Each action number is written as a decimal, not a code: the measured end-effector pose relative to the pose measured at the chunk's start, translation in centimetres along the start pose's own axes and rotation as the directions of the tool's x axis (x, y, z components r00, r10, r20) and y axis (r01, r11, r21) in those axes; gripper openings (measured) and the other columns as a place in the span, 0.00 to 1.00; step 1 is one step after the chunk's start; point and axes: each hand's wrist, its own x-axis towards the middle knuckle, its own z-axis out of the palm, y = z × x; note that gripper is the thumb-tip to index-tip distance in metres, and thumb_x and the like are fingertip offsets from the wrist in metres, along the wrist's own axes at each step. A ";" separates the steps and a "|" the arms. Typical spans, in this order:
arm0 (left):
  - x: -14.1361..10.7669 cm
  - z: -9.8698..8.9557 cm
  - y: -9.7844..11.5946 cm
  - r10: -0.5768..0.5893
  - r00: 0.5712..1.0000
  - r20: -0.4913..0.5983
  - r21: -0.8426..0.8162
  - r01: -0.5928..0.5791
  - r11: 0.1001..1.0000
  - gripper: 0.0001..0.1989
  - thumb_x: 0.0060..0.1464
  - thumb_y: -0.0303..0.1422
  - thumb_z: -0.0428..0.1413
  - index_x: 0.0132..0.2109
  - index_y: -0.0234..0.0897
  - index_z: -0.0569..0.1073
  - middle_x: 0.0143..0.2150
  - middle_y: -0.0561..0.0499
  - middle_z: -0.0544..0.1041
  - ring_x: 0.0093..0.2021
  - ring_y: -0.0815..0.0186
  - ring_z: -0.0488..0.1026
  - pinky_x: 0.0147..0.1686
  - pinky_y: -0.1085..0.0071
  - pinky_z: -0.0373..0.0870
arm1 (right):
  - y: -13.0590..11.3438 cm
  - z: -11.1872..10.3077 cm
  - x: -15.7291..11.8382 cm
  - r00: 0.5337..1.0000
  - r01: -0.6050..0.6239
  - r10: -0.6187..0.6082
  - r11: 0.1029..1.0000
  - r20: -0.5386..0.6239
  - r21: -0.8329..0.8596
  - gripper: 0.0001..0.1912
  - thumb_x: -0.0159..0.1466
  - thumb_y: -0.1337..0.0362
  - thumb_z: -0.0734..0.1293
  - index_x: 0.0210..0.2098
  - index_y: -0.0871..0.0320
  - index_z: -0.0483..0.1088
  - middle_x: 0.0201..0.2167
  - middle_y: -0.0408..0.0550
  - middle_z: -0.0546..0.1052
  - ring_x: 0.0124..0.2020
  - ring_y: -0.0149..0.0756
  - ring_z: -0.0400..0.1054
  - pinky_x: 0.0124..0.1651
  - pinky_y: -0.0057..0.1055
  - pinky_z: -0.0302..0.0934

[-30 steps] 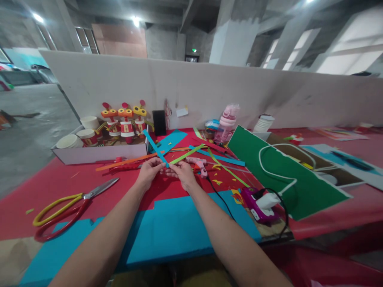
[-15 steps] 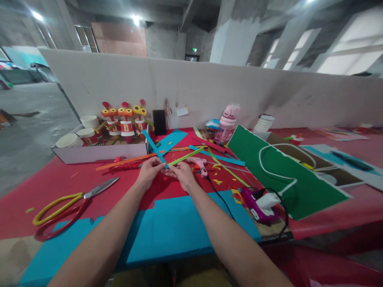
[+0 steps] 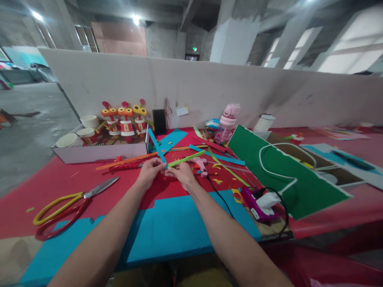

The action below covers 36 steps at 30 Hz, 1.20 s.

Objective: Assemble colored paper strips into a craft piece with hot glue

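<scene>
My left hand (image 3: 152, 172) pinches the near end of a blue paper strip (image 3: 156, 145), which sticks up and away to the left. Close against it, my right hand (image 3: 182, 174) is closed on a light green paper strip (image 3: 188, 158) that points away to the right. The two strips meet in a V at my fingertips; the joint itself is partly covered by fingers. A pink glue gun (image 3: 202, 166) lies just right of my right hand. Beyond my hands are an orange strip (image 3: 125, 159) and a blue paper sheet (image 3: 173, 139).
Big scissors (image 3: 85, 199) lie at left. A white box (image 3: 101, 154) holds paper cups and several cup figures. At right are a purple power strip (image 3: 260, 207) with cables, a green board (image 3: 275, 175) and a pink bottle (image 3: 229, 121). Blue sheet (image 3: 179, 227) covers the front edge.
The blue strip's far end has swung slightly to the right. The green strip has turned a little, and my right fingers have shifted slightly at the joint.
</scene>
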 end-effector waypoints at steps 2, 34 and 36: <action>0.0 0.1 0.1 -0.023 1.000 0.000 -0.029 0.023 0.999 0.14 0.42 0.39 0.63 0.28 0.33 0.70 0.21 0.53 0.70 0.22 0.71 0.67 0.25 0.74 0.64 | -0.1 -0.1 0.0 1.000 0.004 -0.003 1.000 -0.017 0.013 0.15 0.44 0.61 0.75 0.28 0.63 0.72 0.22 0.47 0.76 0.25 0.35 0.73 0.34 0.33 0.72; -0.1 0.0 0.0 -0.046 0.996 -0.081 -0.062 0.041 0.997 0.15 0.40 0.37 0.63 0.36 0.35 0.76 0.27 0.52 0.74 0.24 0.71 0.68 0.28 0.73 0.64 | 0.0 -0.7 0.6 0.997 0.012 0.004 0.981 -0.083 0.193 0.13 0.45 0.62 0.75 0.26 0.62 0.71 0.22 0.45 0.75 0.26 0.33 0.72 0.34 0.31 0.70; -0.2 0.2 0.3 -0.063 0.997 -0.035 -0.096 0.059 0.994 0.15 0.41 0.39 0.63 0.34 0.33 0.76 0.26 0.51 0.74 0.24 0.71 0.68 0.27 0.73 0.64 | -0.1 -0.5 0.5 0.997 0.014 0.000 0.984 -0.079 0.177 0.14 0.45 0.62 0.75 0.27 0.62 0.71 0.22 0.45 0.76 0.25 0.33 0.72 0.34 0.31 0.70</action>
